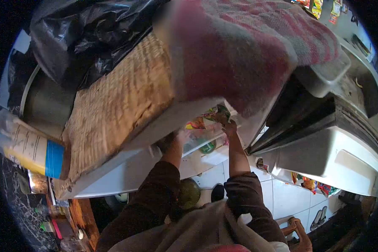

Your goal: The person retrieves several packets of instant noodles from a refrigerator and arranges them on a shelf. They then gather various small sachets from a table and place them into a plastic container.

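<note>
Both my arms reach down into a white box-like unit (201, 161) with a clear shelf or drawer inside. My right hand (229, 126) is closed at the edge of a colourful crinkled packet (221, 113), green, red and dark. Beside that packet lies an orange and yellow packet (196, 123). On the left side, my left hand (168, 143) is in shadow near the inner wall, and its fingers are hidden. A green round item (207, 147), possibly a bottle, sits below the shelf between my forearms.
A woven straw-coloured slab (122, 92) and a red-and-grey cloth (239, 50) lie on top. Black plastic (92, 38) and a labelled plastic container (33, 145) stand left. A white appliance part (319, 151) is right, with packets (313, 185) on the tiles.
</note>
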`<control>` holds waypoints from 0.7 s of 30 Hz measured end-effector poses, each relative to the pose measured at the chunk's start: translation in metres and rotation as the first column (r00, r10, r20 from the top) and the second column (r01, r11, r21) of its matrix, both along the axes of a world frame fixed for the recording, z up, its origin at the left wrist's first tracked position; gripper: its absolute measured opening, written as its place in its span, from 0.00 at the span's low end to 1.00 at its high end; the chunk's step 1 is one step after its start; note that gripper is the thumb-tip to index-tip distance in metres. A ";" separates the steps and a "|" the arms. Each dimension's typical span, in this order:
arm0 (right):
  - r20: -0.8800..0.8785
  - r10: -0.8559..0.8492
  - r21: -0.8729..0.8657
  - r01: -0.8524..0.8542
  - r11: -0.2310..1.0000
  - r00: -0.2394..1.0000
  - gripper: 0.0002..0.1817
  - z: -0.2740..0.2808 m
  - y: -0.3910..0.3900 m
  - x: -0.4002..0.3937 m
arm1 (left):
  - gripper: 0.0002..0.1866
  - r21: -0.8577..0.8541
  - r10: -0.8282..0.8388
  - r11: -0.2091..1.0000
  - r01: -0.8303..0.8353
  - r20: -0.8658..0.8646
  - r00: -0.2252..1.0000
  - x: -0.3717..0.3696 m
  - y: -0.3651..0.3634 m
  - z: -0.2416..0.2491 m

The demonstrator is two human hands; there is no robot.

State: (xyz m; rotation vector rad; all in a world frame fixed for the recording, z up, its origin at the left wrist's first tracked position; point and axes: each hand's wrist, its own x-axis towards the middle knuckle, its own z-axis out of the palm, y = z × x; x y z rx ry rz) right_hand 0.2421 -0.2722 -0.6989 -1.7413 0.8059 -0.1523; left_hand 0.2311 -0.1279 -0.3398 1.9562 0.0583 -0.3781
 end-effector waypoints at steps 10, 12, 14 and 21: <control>-0.127 -0.417 0.814 0.334 0.474 0.900 0.25 0.156 0.009 -0.057 | 0.21 -0.458 0.172 0.802 -0.383 -0.438 0.883 -0.038 0.017 0.006; 0.151 0.261 -0.213 -0.227 0.950 0.953 0.18 0.174 0.005 -0.097 | 0.22 -0.531 0.171 0.708 -0.466 -0.511 0.843 -0.106 0.044 -0.007; 0.320 0.109 -0.154 -0.062 0.986 0.941 0.11 0.203 0.023 -0.134 | 0.23 -0.580 0.161 0.646 -0.496 -0.532 0.831 -0.128 0.050 0.007; 0.400 -0.011 0.491 -0.204 0.847 0.917 0.05 0.586 -0.074 -0.372 | 0.16 -0.647 0.097 0.592 -0.481 -0.536 0.839 -0.266 0.074 0.168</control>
